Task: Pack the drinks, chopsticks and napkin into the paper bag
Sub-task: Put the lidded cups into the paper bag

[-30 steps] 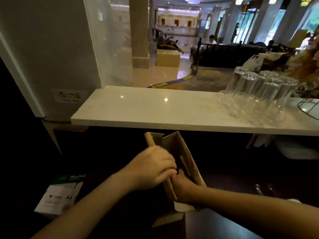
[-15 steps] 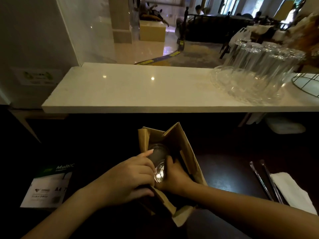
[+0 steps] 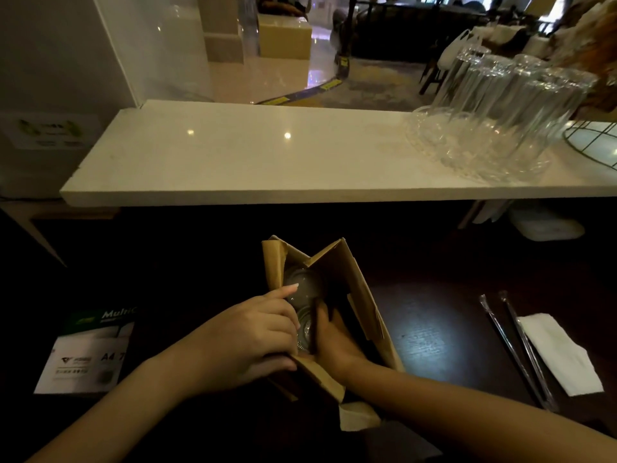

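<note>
A brown paper bag stands open on the dark table. Inside it I see the clear domed lids of two drinks, one behind the other. My left hand grips the bag's near left rim, with its index finger stretched over the lids. My right hand reaches into the bag and wraps the nearer drink; its fingers are hidden inside. Two wrapped chopsticks lie on the table to the right, apart from both hands. A white napkin lies just beyond them.
A white stone counter runs across behind the bag, with several upturned glasses and a wire basket at its right end. A pack of A4 paper lies at the lower left.
My view has tilted down, bringing the chopsticks and napkin into sight. My left hand slid off the bag's mouth to its left rim, uncovering the drink lids.
</note>
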`<state>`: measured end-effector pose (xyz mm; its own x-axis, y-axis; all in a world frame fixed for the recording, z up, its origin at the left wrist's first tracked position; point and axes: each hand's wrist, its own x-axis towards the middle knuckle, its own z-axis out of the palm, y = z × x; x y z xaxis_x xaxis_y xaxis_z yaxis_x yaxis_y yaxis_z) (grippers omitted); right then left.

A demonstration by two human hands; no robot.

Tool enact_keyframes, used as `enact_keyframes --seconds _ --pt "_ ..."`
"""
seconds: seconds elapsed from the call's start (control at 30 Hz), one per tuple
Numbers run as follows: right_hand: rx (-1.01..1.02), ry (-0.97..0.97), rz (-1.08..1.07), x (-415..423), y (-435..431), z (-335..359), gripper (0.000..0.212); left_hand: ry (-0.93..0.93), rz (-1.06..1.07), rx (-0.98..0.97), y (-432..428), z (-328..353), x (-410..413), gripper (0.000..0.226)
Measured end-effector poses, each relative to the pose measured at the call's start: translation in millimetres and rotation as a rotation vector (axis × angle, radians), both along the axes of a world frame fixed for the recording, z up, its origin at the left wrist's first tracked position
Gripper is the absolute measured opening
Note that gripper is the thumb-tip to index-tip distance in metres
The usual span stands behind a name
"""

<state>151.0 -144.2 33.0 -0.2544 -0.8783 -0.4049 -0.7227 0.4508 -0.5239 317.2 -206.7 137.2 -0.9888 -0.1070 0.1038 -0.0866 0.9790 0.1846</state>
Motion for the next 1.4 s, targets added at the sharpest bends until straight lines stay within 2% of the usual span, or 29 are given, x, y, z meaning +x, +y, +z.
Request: enact_keyframes --seconds 0.2,0.37,0.5,0.63,0.77,0.87,1.0,1.17,1.27,1.4 --pt "0.047 0.075 0.182 -15.3 -7.8 32.9 0.115 -0.003 0.06 0.071 -10.8 8.4 3.0 0.028" --pt "-0.015 0.215 0.339 -31.8 -7.6 84.4 0.108 0.046 0.148 0.158 -17.8 20.8 5.7 0.037" --pt "-0.037 0.249 0.384 -47.1 -3.2 121.2 0.104 0.114 0.224 0.229 -22.4 31.9 4.6 0.033" --pt "-0.106 0.203 0.404 -58.9 0.8 154.3 0.101 0.085 0.343 0.242 -21.9 39.4 -6.3 0.024" --pt "-0.166 0.117 0.468 -72.7 10.3 179.4 0.093 0.053 0.403 0.252 -13.2 46.0 -21.9 0.029" --pt "-0.223 0.094 0.497 -92.1 25.6 190.4 0.088 0.113 0.481 0.221 3.4 50.0 -41.4 0.023" --pt "-0.282 0.074 0.42 -140.2 57.3 197.9 0.082 0.299 0.598 0.161 38.6 56.8 -83.5 0.025" --pt "-0.269 0.099 0.19 -226.2 112.2 176.3 0.062 0.506 0.553 0.18 96.7 52.1 -173.4 0.028" --pt "-0.17 0.169 0.018 -281.0 149.0 138.8 0.05 0.421 0.511 0.255 126.2 23.9 -239.5 0.033" --pt "-0.001 0.264 -0.159 -329.7 196.1 72.5 0.038 0.131 0.504 0.396 157.9 -39.1 -318.4 0.043"
